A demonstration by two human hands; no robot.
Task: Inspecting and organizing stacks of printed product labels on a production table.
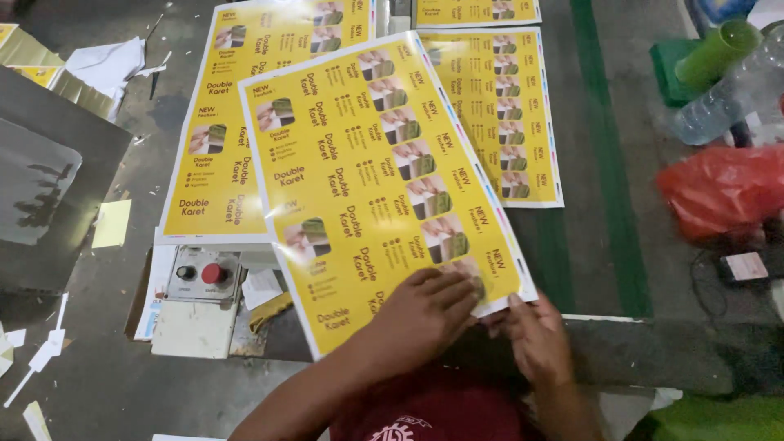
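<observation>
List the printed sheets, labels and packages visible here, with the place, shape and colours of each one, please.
Top sheet: glossy yellow rectangle with small product pictures, under both hands.
Left sheet: same yellow print, partly covered by the top sheet.
Right sheet: yellow, narrower, white edge with colour marks.
Far sheet: yellow, cut off by the picture's upper edge.
Red bag: crumpled plastic, far right.
</observation>
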